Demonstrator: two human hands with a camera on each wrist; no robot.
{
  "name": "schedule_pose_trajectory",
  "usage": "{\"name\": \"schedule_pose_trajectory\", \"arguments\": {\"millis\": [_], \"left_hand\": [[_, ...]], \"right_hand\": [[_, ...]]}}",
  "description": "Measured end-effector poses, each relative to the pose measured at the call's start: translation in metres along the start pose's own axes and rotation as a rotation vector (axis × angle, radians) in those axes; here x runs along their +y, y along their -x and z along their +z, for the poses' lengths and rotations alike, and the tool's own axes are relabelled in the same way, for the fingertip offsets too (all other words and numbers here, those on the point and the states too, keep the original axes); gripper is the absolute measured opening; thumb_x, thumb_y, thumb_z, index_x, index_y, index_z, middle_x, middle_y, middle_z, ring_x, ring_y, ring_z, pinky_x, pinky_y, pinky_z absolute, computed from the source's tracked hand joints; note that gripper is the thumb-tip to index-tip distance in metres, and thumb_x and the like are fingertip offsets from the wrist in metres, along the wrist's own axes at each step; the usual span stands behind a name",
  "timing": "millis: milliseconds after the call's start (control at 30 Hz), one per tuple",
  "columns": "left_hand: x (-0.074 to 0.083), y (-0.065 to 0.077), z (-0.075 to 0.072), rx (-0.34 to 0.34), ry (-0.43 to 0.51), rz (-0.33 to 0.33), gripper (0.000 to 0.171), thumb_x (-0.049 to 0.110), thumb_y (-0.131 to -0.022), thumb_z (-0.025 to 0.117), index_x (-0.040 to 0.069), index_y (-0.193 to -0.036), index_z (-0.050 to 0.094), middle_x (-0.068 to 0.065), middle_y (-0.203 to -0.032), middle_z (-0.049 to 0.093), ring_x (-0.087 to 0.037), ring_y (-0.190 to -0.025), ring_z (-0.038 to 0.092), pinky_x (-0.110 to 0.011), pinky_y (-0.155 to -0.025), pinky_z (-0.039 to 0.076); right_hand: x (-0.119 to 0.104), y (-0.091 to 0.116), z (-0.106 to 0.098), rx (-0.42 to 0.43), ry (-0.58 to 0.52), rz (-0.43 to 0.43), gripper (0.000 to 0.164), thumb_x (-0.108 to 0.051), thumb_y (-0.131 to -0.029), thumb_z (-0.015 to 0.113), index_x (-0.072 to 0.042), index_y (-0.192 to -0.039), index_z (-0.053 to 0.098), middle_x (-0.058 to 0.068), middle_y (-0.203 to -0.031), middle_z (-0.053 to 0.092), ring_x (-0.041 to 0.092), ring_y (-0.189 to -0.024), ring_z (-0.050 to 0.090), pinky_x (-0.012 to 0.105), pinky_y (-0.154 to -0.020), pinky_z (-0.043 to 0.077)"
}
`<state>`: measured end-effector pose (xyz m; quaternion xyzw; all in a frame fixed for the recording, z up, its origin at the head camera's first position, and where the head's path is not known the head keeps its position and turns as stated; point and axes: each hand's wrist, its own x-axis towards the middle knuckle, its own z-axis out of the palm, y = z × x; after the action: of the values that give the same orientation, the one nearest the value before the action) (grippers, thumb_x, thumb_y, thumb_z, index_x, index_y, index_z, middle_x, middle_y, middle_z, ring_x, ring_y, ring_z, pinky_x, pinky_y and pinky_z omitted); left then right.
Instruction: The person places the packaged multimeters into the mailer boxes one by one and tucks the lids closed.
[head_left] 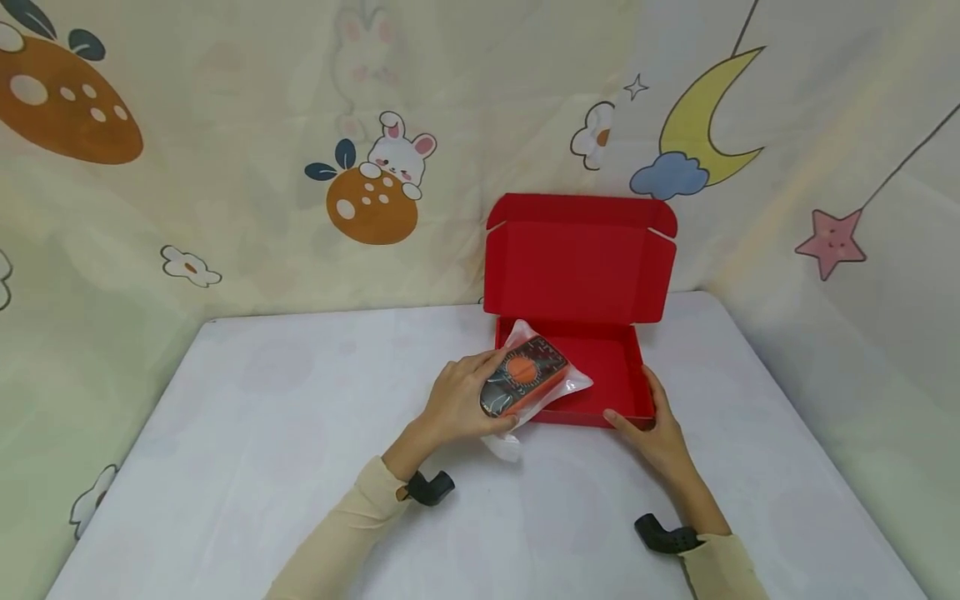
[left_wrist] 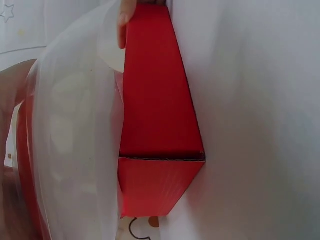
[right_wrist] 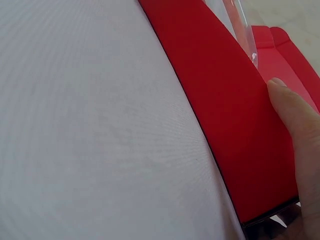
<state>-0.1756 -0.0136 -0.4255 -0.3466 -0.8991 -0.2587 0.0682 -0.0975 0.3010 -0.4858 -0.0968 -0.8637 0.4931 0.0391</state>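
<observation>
My left hand [head_left: 467, 400] grips an orange and black multimeter [head_left: 523, 373] with a round orange dial, tilted over the left part of a red cardboard box [head_left: 615, 358]. Clear plastic wrap [head_left: 577, 382] sticks out around the multimeter; the left wrist view shows this plastic [left_wrist: 75, 130] close up beside the box wall [left_wrist: 157, 85]. At the box's front right corner, my right hand [head_left: 660, 433] holds the wall, its thumb [right_wrist: 290, 105] over the top edge. The box lid [head_left: 577, 271] stands raised at the back.
A white table [head_left: 300, 433] carries the box near its back edge. Behind it hangs a cream cloth [head_left: 247, 125] printed with rabbits, a moon and stars. Dark wrist devices sit on both forearms, the left one [head_left: 431, 488] and the right one [head_left: 666, 535].
</observation>
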Motion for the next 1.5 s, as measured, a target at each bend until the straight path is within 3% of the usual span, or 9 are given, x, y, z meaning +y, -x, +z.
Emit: {"name": "schedule_pose_trajectory", "arguments": {"millis": [400,867,1067,1300,1500], "left_hand": [[-0.013,-0.025,-0.009,-0.195,0.029,0.077,0.089,0.052,-0.073,0.072,0.013,-0.148,0.044,-0.01,-0.142,0.051,-0.024,-0.121,0.05,-0.042,-0.094,0.044],[-0.016,-0.047,-0.002,-0.281,0.057,0.135,0.083,0.048,-0.073,0.07,0.013,-0.145,0.048,-0.007,-0.134,0.058,-0.021,-0.114,0.054,-0.04,-0.092,0.041],[-0.021,-0.05,-0.005,-0.319,0.061,0.115,0.085,0.049,-0.072,0.072,0.014,-0.146,0.047,-0.008,-0.137,0.055,-0.019,-0.114,0.051,-0.038,-0.094,0.043],[-0.018,-0.061,-0.009,-0.312,0.094,0.155,0.084,0.045,-0.072,0.077,0.011,-0.143,0.05,-0.008,-0.131,0.05,-0.022,-0.108,0.05,-0.035,-0.087,0.045],[-0.013,-0.073,-0.006,-0.317,0.064,0.189,0.077,0.044,-0.072,0.077,0.01,-0.137,0.057,-0.007,-0.13,0.055,-0.02,-0.114,0.051,-0.039,-0.095,0.04]], "right_hand": [[0.004,0.001,-0.003,0.004,0.0,-0.005,0.104,-0.042,-0.084,0.074,-0.027,-0.158,0.002,0.016,-0.159,0.019,0.041,-0.139,0.025,0.061,-0.094,0.046],[0.01,0.0,-0.006,-0.01,-0.019,-0.013,0.102,-0.041,-0.085,0.074,-0.026,-0.158,0.004,0.017,-0.157,0.021,0.041,-0.137,0.027,0.059,-0.092,0.048],[0.01,-0.004,0.0,-0.027,-0.033,-0.026,0.102,-0.044,-0.083,0.074,-0.027,-0.158,0.005,0.016,-0.158,0.021,0.04,-0.139,0.027,0.059,-0.093,0.047],[0.007,-0.006,-0.002,-0.021,-0.037,-0.019,0.102,-0.044,-0.083,0.074,-0.027,-0.158,0.006,0.015,-0.158,0.023,0.038,-0.138,0.028,0.057,-0.092,0.049],[0.005,-0.007,-0.004,-0.014,-0.048,-0.012,0.101,-0.043,-0.084,0.073,-0.027,-0.158,0.007,0.016,-0.156,0.024,0.039,-0.137,0.029,0.056,-0.091,0.05]]}}
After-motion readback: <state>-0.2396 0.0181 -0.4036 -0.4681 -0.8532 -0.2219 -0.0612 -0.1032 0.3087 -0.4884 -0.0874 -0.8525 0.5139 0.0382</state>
